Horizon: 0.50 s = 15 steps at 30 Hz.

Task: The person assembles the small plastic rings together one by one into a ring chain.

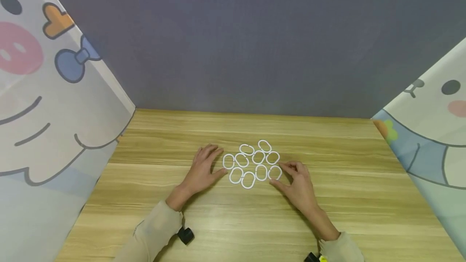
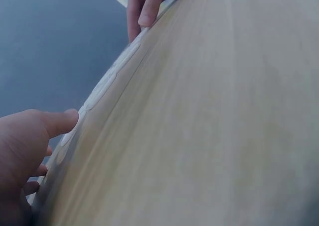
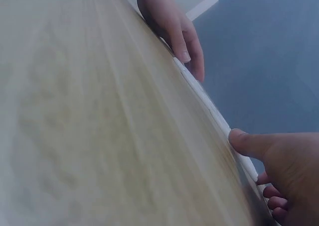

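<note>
Several white oval rings, each with a small gap like shower curtain rings, lie flat in a close cluster on the wooden table (image 1: 204, 221). My left hand (image 1: 205, 169) rests at the cluster's left side, thumb and fingers spread apart beside the leftmost ring (image 1: 223, 161). On the other side, my right hand (image 1: 300, 189) has its thumb and forefinger at opposite edges of the front right ring (image 1: 274, 165). From the right wrist view, the rings (image 3: 199, 92) show only as a thin white strip between both hands.
A dark grey panel (image 1: 240, 43) rises behind the table's back edge. Printed cartoon panels stand at the left (image 1: 91, 104) and right (image 1: 426, 132). A small black device (image 1: 186, 235) is strapped at the left wrist, another (image 1: 311, 257) at the right.
</note>
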Available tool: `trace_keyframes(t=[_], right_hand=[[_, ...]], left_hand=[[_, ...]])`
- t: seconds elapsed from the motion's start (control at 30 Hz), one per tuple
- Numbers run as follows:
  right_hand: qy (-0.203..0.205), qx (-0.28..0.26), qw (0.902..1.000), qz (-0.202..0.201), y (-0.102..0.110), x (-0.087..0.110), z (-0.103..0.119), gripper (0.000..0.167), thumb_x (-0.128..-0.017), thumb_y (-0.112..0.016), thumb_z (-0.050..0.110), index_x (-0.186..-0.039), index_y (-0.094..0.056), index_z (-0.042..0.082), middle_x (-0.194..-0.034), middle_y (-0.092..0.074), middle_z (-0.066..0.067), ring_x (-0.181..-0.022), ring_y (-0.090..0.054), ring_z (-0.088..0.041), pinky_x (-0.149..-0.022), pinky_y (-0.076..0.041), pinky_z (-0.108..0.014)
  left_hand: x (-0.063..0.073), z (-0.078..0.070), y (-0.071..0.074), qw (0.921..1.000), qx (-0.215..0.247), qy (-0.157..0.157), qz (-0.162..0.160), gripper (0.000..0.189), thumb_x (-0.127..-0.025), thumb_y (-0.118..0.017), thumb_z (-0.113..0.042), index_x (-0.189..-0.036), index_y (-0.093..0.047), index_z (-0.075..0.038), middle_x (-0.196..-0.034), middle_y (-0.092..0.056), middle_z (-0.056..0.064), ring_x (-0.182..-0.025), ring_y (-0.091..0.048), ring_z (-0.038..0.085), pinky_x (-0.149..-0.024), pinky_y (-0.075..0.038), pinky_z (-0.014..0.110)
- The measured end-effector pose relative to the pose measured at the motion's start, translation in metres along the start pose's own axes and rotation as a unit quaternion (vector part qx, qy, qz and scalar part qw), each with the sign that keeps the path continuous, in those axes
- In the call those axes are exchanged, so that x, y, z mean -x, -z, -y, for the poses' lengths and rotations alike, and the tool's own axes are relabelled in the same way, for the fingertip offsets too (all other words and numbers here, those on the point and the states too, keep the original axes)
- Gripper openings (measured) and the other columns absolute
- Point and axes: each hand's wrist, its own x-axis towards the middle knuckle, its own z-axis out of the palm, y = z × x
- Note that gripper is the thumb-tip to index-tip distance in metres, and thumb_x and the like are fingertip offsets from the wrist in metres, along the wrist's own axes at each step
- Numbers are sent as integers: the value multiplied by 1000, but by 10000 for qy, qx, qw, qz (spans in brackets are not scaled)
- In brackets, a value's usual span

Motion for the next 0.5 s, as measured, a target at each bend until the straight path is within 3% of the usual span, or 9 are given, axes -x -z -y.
trace_keyframes(t=[0.2,0.5], right_hand=[[179,12,9998,-121,-1,1,-2,61,-73,-105,15,-123,-80,-8,-124,-68,-21,-115,-59,-43,-95,-46,-52],[53,-121,9998,-132,-1,0,-1,58,-72,-105,13,-122,-82,-4,-124,-69,-21,-116,-59,-43,-95,-47,-54]], left_hand=[[0,-2,0,9999,-109,-55,-25,74,-99,-82,-40,-157,-58,-2,-164,-46,27,-159,-35,48,-133,-9,70],[-1,-4,-2,9986,-489,-198,17,67,-100,-81,-41,-155,-63,-6,-162,-46,28,-156,-36,48,-131,-13,73]])
